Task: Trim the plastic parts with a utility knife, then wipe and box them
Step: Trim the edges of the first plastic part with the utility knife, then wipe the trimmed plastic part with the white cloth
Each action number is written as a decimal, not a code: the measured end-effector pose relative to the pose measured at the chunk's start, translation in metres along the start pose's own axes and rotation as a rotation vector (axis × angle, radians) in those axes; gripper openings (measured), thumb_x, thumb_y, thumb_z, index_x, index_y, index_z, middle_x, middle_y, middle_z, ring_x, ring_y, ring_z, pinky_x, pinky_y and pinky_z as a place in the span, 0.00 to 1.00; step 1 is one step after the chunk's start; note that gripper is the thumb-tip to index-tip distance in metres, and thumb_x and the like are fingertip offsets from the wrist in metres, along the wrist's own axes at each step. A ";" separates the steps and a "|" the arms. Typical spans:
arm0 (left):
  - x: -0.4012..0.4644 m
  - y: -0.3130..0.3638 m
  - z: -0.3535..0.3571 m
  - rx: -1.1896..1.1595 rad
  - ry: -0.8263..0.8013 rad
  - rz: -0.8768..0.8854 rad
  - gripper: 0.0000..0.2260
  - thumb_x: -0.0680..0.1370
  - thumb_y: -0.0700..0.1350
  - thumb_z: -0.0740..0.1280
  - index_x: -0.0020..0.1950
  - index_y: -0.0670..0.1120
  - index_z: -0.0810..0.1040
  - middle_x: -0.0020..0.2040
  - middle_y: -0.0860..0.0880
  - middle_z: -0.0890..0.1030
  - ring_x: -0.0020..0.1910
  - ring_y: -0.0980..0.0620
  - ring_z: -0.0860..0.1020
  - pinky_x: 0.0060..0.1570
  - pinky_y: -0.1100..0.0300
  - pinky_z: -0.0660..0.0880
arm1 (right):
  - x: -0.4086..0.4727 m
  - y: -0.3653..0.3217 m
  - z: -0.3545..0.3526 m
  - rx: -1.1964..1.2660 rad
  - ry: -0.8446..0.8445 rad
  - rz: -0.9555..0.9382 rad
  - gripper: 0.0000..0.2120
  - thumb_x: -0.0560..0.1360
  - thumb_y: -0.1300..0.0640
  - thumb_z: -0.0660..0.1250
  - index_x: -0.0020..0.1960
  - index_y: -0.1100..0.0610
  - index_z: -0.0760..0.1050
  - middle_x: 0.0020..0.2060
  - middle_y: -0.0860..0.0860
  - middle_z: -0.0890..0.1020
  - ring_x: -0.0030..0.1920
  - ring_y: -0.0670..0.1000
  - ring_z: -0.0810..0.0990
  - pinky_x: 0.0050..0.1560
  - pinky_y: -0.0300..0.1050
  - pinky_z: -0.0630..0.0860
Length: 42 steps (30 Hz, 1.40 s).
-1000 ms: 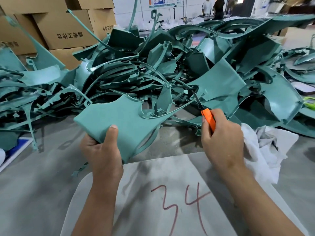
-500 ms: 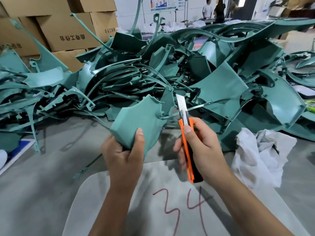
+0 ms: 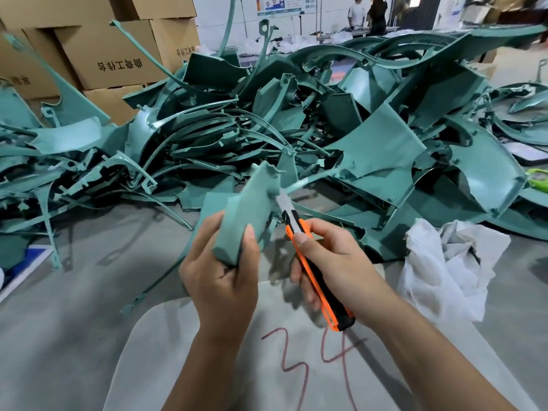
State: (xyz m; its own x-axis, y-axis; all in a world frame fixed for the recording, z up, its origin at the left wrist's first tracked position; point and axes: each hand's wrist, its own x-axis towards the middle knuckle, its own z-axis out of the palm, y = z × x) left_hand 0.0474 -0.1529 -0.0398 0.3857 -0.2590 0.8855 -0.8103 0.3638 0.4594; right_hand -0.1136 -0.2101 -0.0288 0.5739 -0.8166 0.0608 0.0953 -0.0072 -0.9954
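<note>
1. Nearest the camera, a pale board [image 3: 184,345] marked with a red "34" was laid on the grey table [image 3: 59,307].
2. Just above the board, a teal plastic part [image 3: 247,215] was gripped by the left hand [image 3: 219,280], thumb pressed on its near face, its long axis tilted up and away.
3. Right of the part, an orange utility knife [image 3: 314,268] was clasped by the right hand [image 3: 335,262], thumb on the slider, its handle angled back toward the board.
4. The blade tip was brought against the part's right edge, so the cut was judged to run along that edge; actual contact could not be confirmed.
5. Further right of the part, a white cloth [image 3: 450,268] was left crumpled.
6. Beyond the part, a pile of teal parts [image 3: 296,120] was heaped, with cardboard boxes [image 3: 112,51] behind.
</note>
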 end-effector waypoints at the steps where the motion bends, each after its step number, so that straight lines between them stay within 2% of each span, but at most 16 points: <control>1: 0.001 -0.004 -0.002 0.012 0.037 -0.038 0.12 0.80 0.41 0.69 0.38 0.40 0.77 0.37 0.48 0.78 0.35 0.56 0.77 0.38 0.68 0.70 | 0.001 0.000 -0.003 -0.103 0.024 -0.022 0.06 0.86 0.53 0.62 0.51 0.51 0.75 0.32 0.59 0.82 0.23 0.57 0.76 0.22 0.46 0.73; 3: 0.002 -0.010 -0.006 0.020 0.093 -0.108 0.16 0.81 0.46 0.69 0.37 0.38 0.76 0.33 0.44 0.78 0.31 0.47 0.77 0.32 0.54 0.73 | 0.002 0.000 -0.010 -0.237 0.048 -0.054 0.06 0.85 0.54 0.64 0.49 0.50 0.75 0.32 0.57 0.83 0.25 0.56 0.78 0.23 0.47 0.75; 5: 0.004 -0.011 -0.009 -0.002 0.126 -0.218 0.19 0.82 0.51 0.68 0.37 0.39 0.76 0.31 0.45 0.77 0.30 0.48 0.76 0.30 0.50 0.72 | 0.002 0.001 -0.018 -0.403 0.039 -0.082 0.09 0.84 0.51 0.66 0.44 0.47 0.75 0.32 0.55 0.83 0.26 0.52 0.79 0.25 0.47 0.76; 9: 0.010 -0.013 -0.011 -0.078 0.175 -0.371 0.12 0.81 0.52 0.69 0.40 0.51 0.76 0.33 0.55 0.77 0.32 0.59 0.75 0.31 0.58 0.73 | 0.001 0.000 -0.027 -1.080 -0.053 -0.125 0.15 0.80 0.40 0.66 0.43 0.50 0.78 0.33 0.47 0.81 0.34 0.46 0.78 0.38 0.49 0.76; 12: 0.014 -0.015 -0.010 -0.155 0.237 -0.430 0.06 0.81 0.50 0.70 0.44 0.55 0.76 0.37 0.61 0.81 0.37 0.62 0.78 0.36 0.64 0.75 | 0.000 -0.006 -0.028 -1.120 0.034 -0.184 0.18 0.79 0.35 0.63 0.46 0.49 0.80 0.37 0.43 0.82 0.42 0.45 0.79 0.46 0.48 0.77; 14: 0.016 -0.018 -0.008 -0.213 0.280 -0.461 0.04 0.81 0.48 0.69 0.48 0.53 0.77 0.41 0.61 0.82 0.41 0.64 0.79 0.40 0.67 0.76 | -0.005 -0.014 -0.035 -1.157 0.209 -0.254 0.17 0.79 0.36 0.65 0.46 0.48 0.80 0.40 0.42 0.82 0.46 0.48 0.77 0.49 0.48 0.75; 17: 0.017 -0.020 -0.007 -0.276 0.366 -0.506 0.04 0.81 0.48 0.69 0.49 0.53 0.76 0.42 0.61 0.83 0.42 0.63 0.80 0.42 0.66 0.78 | -0.024 -0.027 -0.065 -1.199 0.680 -0.213 0.11 0.77 0.42 0.72 0.49 0.49 0.81 0.45 0.48 0.82 0.53 0.55 0.74 0.53 0.50 0.70; 19: 0.020 -0.020 -0.009 -0.336 0.483 -0.576 0.04 0.80 0.49 0.70 0.50 0.54 0.76 0.44 0.62 0.84 0.44 0.61 0.82 0.44 0.63 0.80 | -0.040 -0.031 -0.086 -1.246 0.902 0.009 0.20 0.74 0.39 0.74 0.59 0.49 0.80 0.55 0.55 0.80 0.61 0.61 0.70 0.59 0.54 0.69; 21: 0.024 -0.022 -0.011 -0.439 0.579 -0.678 0.04 0.79 0.49 0.71 0.52 0.53 0.78 0.47 0.59 0.86 0.49 0.55 0.85 0.49 0.57 0.82 | -0.053 -0.033 -0.100 -1.257 0.908 0.310 0.36 0.69 0.31 0.75 0.69 0.47 0.71 0.66 0.60 0.72 0.67 0.64 0.66 0.64 0.59 0.69; 23: 0.027 -0.024 -0.011 -0.557 0.519 -0.762 0.02 0.79 0.47 0.70 0.51 0.52 0.81 0.49 0.56 0.87 0.51 0.53 0.85 0.50 0.55 0.83 | -0.060 -0.033 -0.101 -1.176 0.764 0.482 0.45 0.65 0.31 0.78 0.73 0.46 0.63 0.72 0.59 0.65 0.71 0.66 0.65 0.66 0.63 0.72; 25: 0.026 -0.024 -0.010 -0.642 0.345 -0.833 0.04 0.81 0.45 0.68 0.52 0.51 0.82 0.52 0.53 0.87 0.52 0.50 0.86 0.50 0.53 0.83 | -0.062 -0.027 -0.097 -1.117 0.642 0.482 0.43 0.67 0.40 0.82 0.74 0.46 0.63 0.70 0.60 0.68 0.66 0.64 0.72 0.61 0.58 0.75; 29: 0.021 -0.018 -0.009 -0.673 0.071 -0.995 0.05 0.83 0.45 0.67 0.57 0.49 0.82 0.54 0.49 0.87 0.51 0.48 0.86 0.44 0.52 0.84 | -0.063 -0.021 -0.101 -1.075 0.729 0.057 0.18 0.72 0.65 0.75 0.61 0.54 0.82 0.48 0.55 0.84 0.45 0.55 0.77 0.45 0.45 0.70; 32: 0.022 -0.020 -0.012 -0.704 0.002 -1.026 0.07 0.83 0.44 0.67 0.59 0.45 0.81 0.54 0.46 0.87 0.50 0.46 0.87 0.41 0.52 0.84 | -0.057 -0.035 -0.099 -0.887 0.827 -0.254 0.12 0.75 0.66 0.71 0.52 0.50 0.85 0.36 0.40 0.82 0.37 0.38 0.77 0.40 0.30 0.70; 34: 0.022 -0.021 -0.015 -0.736 -0.102 -1.023 0.10 0.83 0.44 0.67 0.63 0.42 0.80 0.56 0.42 0.86 0.51 0.43 0.86 0.42 0.49 0.84 | -0.043 -0.043 -0.093 -0.632 0.715 -0.324 0.13 0.78 0.65 0.69 0.45 0.48 0.83 0.33 0.40 0.81 0.35 0.39 0.78 0.35 0.29 0.70; 39: 0.029 -0.019 -0.028 -0.806 -0.329 -0.905 0.11 0.79 0.44 0.69 0.60 0.44 0.82 0.56 0.39 0.86 0.48 0.43 0.86 0.42 0.52 0.82 | -0.003 -0.044 -0.055 -0.077 0.397 -0.183 0.08 0.82 0.68 0.64 0.48 0.61 0.80 0.36 0.51 0.78 0.34 0.47 0.74 0.33 0.41 0.69; 42: 0.029 -0.010 -0.028 -0.888 -0.532 -0.906 0.14 0.77 0.45 0.72 0.62 0.43 0.82 0.57 0.37 0.85 0.50 0.42 0.86 0.42 0.53 0.82 | 0.010 -0.036 -0.031 0.284 0.297 -0.005 0.13 0.79 0.70 0.64 0.52 0.56 0.83 0.41 0.56 0.82 0.35 0.52 0.78 0.34 0.42 0.75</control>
State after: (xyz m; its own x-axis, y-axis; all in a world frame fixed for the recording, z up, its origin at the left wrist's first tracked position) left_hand 0.0793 -0.1390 -0.0164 0.2466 -0.9450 0.2149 0.2607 0.2783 0.9244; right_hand -0.1368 -0.2361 0.0055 0.3167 -0.9485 0.0000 0.3424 0.1143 -0.9326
